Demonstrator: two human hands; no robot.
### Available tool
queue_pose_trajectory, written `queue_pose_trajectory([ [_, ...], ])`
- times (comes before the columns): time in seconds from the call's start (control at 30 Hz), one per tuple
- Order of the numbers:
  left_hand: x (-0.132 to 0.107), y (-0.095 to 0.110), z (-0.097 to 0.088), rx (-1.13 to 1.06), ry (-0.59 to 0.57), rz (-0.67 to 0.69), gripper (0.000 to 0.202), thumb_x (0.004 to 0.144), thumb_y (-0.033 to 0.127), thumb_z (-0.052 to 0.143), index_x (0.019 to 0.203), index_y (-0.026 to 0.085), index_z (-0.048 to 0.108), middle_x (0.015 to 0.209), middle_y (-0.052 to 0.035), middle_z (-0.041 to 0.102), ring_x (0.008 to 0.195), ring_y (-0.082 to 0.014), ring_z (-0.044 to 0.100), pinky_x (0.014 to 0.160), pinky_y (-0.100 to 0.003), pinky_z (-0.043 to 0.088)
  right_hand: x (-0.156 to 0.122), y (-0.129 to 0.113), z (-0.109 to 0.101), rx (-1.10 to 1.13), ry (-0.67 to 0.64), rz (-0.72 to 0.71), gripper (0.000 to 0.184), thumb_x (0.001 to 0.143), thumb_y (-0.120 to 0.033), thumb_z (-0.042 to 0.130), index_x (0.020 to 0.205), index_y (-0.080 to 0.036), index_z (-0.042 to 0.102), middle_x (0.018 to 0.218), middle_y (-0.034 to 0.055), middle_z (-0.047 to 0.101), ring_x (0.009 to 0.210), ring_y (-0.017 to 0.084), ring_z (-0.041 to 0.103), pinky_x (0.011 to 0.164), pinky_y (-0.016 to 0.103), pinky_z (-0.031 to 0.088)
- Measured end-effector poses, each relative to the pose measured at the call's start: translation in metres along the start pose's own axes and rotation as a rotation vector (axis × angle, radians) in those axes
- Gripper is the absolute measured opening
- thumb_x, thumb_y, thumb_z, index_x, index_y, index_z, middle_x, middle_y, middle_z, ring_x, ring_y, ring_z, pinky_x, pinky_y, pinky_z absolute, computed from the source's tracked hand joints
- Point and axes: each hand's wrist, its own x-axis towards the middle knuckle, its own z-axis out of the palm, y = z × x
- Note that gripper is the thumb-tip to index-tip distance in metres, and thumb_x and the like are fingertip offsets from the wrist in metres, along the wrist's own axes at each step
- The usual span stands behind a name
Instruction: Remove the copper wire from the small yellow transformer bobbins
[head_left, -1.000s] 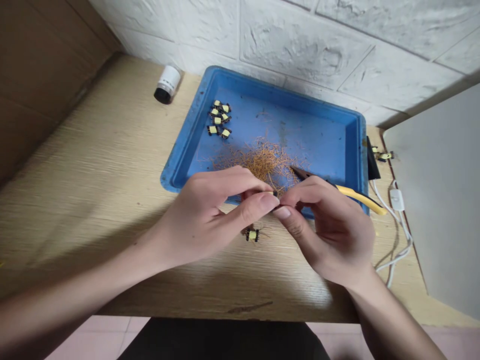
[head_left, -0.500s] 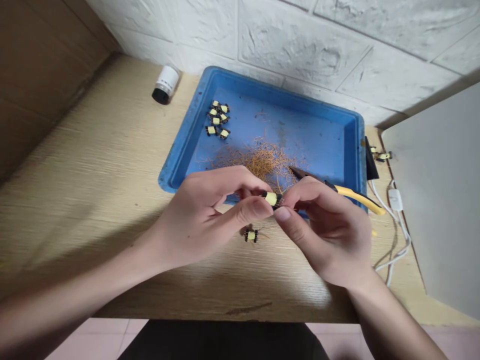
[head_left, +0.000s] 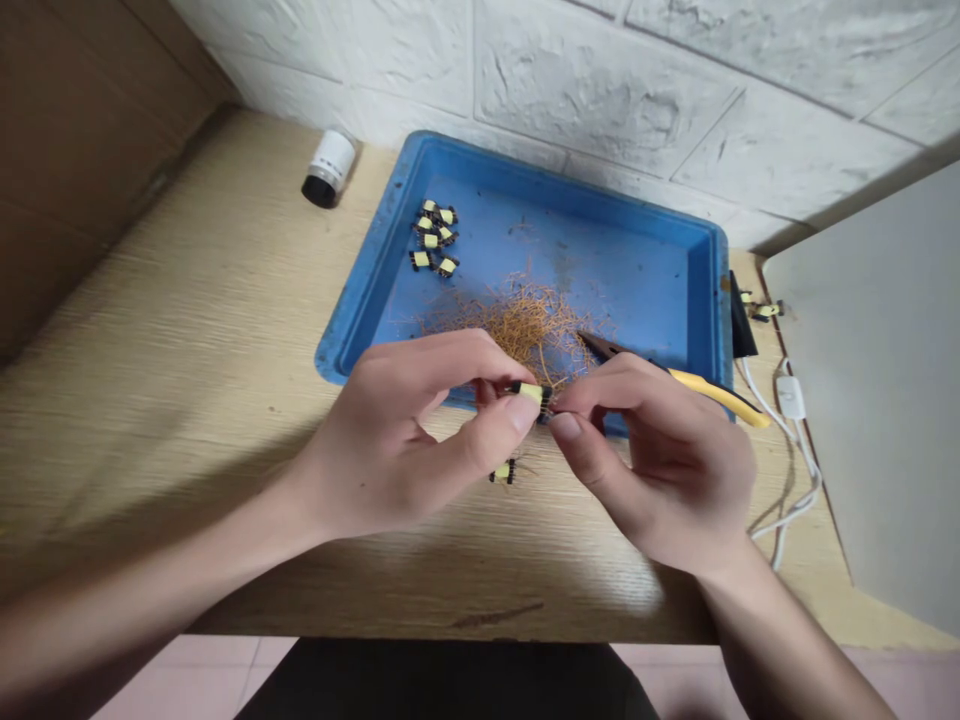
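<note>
small yellow-taped transformer (head_left: 531,394), held just above the near rim of a blue plastic tray (head_left: 525,170), pinched between thumb and fingers of the left hand (head_left: 397,440). right hand (head_left: 660,460): thumb and forefinger close together at the transformer's end, other fingers curled around yellow-handled pliers (head_left: 720,397). so far: a heap of copper wire clippings (head_left: 525,325) in the tray, about seven like transformers (head_left: 433,236) at its far left, one more transformer (head_left: 504,472) on the wooden bench (head_left: 187,350).
</note>
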Motion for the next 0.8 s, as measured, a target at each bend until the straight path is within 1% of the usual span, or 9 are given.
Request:
queue_pose_trajectory([
  [0.07, 0.0001, -0.0005, 0.0008, -0.001, 0.001, -0.005, 0.016, 0.096, 0.013, 0.063, 0.083, 0.019, 0.071, 0.073, 0.0075, 0.07, 0.061, -0.0061, 0.057, 0.069, -0.019, 0.053, 0.0001, 0.0003, -0.001, -0.057, -0.017, -0.05, 0.015, 0.098, -0.009, 0.07, 0.097, -0.023, 0.069, 0.079, -0.0004, 0.069, 0.075, 0.014, 0.064, 0.062, 0.03, 0.052],
  [0.1, -0.0001, -0.0009, 0.0009, 0.002, 0.005, -0.005, 0.017, 0.096, 0.013, 0.063, 0.083, 0.019, 0.07, 0.072, 0.0081, 0.069, 0.058, -0.0057, 0.053, 0.068, -0.019, 0.053, 0.0001, 0.0002, -0.0014, -0.076, -0.023, -0.064, 0.015, 0.098, -0.008, 0.07, 0.097, -0.023, 0.069, 0.08, -0.0001, 0.07, 0.075, 0.014, 0.064, 0.063, 0.031, 0.052],
  [0.17, -0.0009, -0.0016, 0.0009, 0.009, 0.01, -0.006, 0.017, 0.095, 0.012, 0.062, 0.082, 0.019, 0.07, 0.071, 0.0092, 0.067, 0.052, -0.0051, 0.043, 0.066, -0.02, 0.052, 0.0002, -0.0002, -0.0021, -0.097, -0.028, -0.074, 0.016, 0.098, -0.007, 0.068, 0.096, -0.023, 0.067, 0.079, -0.0001, 0.069, 0.074, 0.014, 0.062, 0.063, 0.031, 0.052],
  [0.23, -0.0016, -0.0018, 0.0006, 0.016, 0.009, -0.009, 0.017, 0.095, 0.012, 0.062, 0.081, 0.019, 0.069, 0.07, 0.0095, 0.065, 0.051, -0.0051, 0.041, 0.065, -0.021, 0.051, 0.0006, -0.0004, -0.003, -0.107, -0.032, -0.08, 0.016, 0.099, -0.008, 0.067, 0.097, -0.023, 0.067, 0.079, -0.0003, 0.069, 0.072, 0.014, 0.06, 0.062, 0.032, 0.051],
  [0.4, -0.0005, -0.0004, 0.0011, 0.035, 0.033, -0.045, 0.017, 0.093, 0.013, 0.061, 0.079, 0.019, 0.068, 0.071, 0.009, 0.064, 0.05, -0.0051, 0.038, 0.064, -0.022, 0.05, 0.0023, 0.0012, -0.0059, -0.148, -0.038, -0.147, 0.017, 0.097, -0.004, 0.068, 0.098, -0.021, 0.067, 0.084, 0.0008, 0.071, 0.073, 0.012, 0.061, 0.065, 0.03, 0.051],
  [0.5, 0.0004, -0.0009, 0.0019, 0.041, 0.039, -0.044, 0.017, 0.093, 0.014, 0.061, 0.078, 0.019, 0.067, 0.07, 0.0084, 0.063, 0.051, -0.0057, 0.039, 0.063, -0.023, 0.049, 0.0024, 0.0016, -0.007, -0.169, -0.042, -0.174, 0.017, 0.097, -0.003, 0.068, 0.097, -0.02, 0.066, 0.085, 0.0009, 0.071, 0.074, 0.012, 0.061, 0.066, 0.029, 0.051],
  [0.6, -0.0003, -0.0024, 0.0016, 0.053, 0.028, -0.037, 0.017, 0.093, 0.015, 0.06, 0.078, 0.02, 0.067, 0.069, 0.0083, 0.062, 0.051, -0.006, 0.04, 0.062, -0.023, 0.048, 0.001, 0.0012, -0.0071, -0.15, -0.051, -0.153, 0.016, 0.098, -0.004, 0.067, 0.097, -0.02, 0.066, 0.084, 0.0005, 0.07, 0.074, 0.012, 0.06, 0.066, 0.03, 0.05],
  [0.7, -0.0016, -0.0026, 0.0007, 0.064, 0.016, -0.023, 0.016, 0.092, 0.014, 0.061, 0.079, 0.02, 0.067, 0.069, 0.0089, 0.063, 0.049, -0.0058, 0.036, 0.063, -0.024, 0.05, -0.0005, 0.0014, -0.0069, -0.131, -0.05, -0.131, 0.015, 0.099, -0.006, 0.067, 0.098, -0.02, 0.065, 0.083, 0.0, 0.068, 0.074, 0.013, 0.059, 0.064, 0.031, 0.048],
  [0.8, -0.0016, -0.0015, -0.0001, 0.068, 0.015, -0.015, 0.016, 0.091, 0.012, 0.061, 0.079, 0.021, 0.066, 0.069, 0.008, 0.064, 0.051, -0.0072, 0.045, 0.064, -0.025, 0.052, -0.0009, 0.0017, -0.0065, -0.108, -0.054, -0.107, 0.014, 0.1, -0.009, 0.067, 0.1, -0.023, 0.066, 0.083, 0.0, 0.068, 0.074, 0.015, 0.059, 0.064, 0.032, 0.048],
])
